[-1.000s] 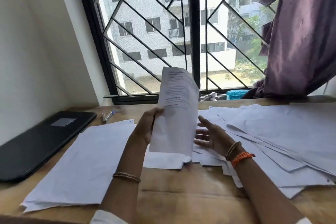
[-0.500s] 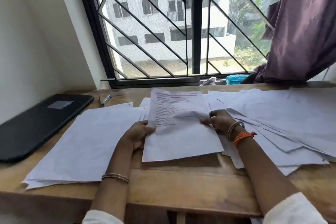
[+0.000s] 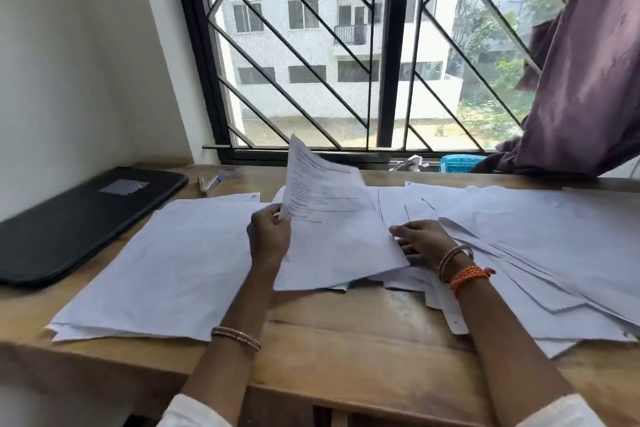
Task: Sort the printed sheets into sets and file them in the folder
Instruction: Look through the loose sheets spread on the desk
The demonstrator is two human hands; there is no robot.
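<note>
Printed sheet (image 3: 332, 229): white, lines of black text on upper half, lower half blank; left edge lifted and curling up toward the window, right and lower part lying on other paper. Left pile (image 3: 166, 260) of white sheets, blank side up, fairly squared, its near edge close to the bench (image 3: 346, 350) front edge. Right spread (image 3: 536, 253) of sheets is loose, fanned, overlapping, reaching the right frame edge. Black folder (image 3: 79, 218) lies closed at far left by the wall, apart from the left pile. Pens (image 3: 207, 182) behind the left pile. Bare wood strip between the two piles, in front of the hands. Purple curtain (image 3: 588, 62) hangs over the back right.

Left hand (image 3: 270, 239) pinches the printed sheet's left edge, fingers curled round it. Right hand (image 3: 422, 243) sits at the sheet's right edge, fingers curled with tips on the paper; whether it pinches the sheet or only rests there, cannot tell. The sheet spans between both hands, centre of bench.
</note>
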